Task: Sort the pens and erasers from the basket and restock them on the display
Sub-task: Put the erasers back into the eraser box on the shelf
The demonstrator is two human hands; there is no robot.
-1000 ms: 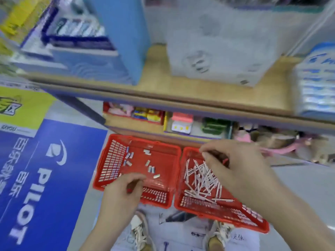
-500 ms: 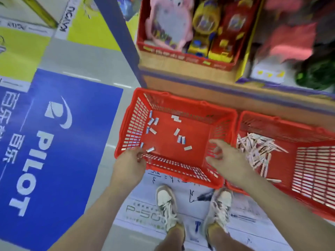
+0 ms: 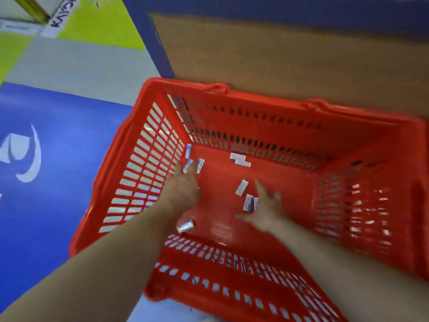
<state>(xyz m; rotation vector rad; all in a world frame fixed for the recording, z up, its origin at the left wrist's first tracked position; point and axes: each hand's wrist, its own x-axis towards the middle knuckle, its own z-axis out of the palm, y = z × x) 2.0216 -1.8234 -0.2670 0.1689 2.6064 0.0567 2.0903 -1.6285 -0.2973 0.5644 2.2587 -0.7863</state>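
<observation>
A red plastic basket (image 3: 232, 108) fills the view, and several small white-and-blue erasers lie scattered on its floor. Both my hands reach down inside it. My left hand (image 3: 183, 189) lies with its fingers stretched toward erasers (image 3: 193, 165) at the far left corner; whether it touches them is blurred. My right hand (image 3: 267, 205) is spread with straight fingers beside a pair of erasers (image 3: 249, 202) near the middle. One eraser (image 3: 185, 226) lies by my left wrist, another pair (image 3: 240, 159) near the far wall. No pens show in this basket.
A brown shelf base (image 3: 290, 54) with a dark blue edge stands right behind the basket. A blue floor graphic (image 3: 46, 170) lies to the left, with grey and green floor beyond it. A second basket's contents show faintly through the right wall (image 3: 366, 205).
My view has dropped closer over the left basket. Both hands left the basket's near rim and went down inside it toward the erasers.
</observation>
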